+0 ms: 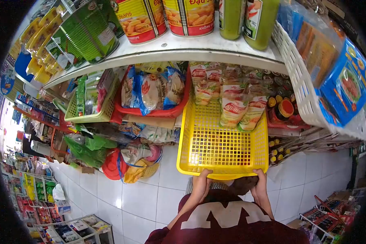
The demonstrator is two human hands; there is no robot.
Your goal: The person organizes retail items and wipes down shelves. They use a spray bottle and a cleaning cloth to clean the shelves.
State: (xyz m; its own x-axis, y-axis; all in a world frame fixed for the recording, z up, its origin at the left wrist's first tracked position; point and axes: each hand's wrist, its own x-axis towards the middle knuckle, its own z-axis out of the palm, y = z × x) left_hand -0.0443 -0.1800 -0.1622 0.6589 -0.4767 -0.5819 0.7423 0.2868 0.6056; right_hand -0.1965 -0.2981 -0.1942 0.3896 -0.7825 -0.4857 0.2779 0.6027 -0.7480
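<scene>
A yellow plastic basket [182, 156] juts out from the shelf, held by its near rim. My left hand [202, 182] grips the rim near the left corner, thumb on top. At the right corner my right hand [260, 184] holds the same rim, thumb up. Several clear packets with red and green print [232, 106] stand in the back part of the basket; its front part shows bare mesh.
Left of the basket sit a red basket [150, 110] of blue-and-white bags and a pale green basket [89, 118]. Cans [190, 17] and green bottles [259, 24] stand on the shelf above. A white basket [299, 77] hangs over at right. White floor tiles [140, 203] lie below.
</scene>
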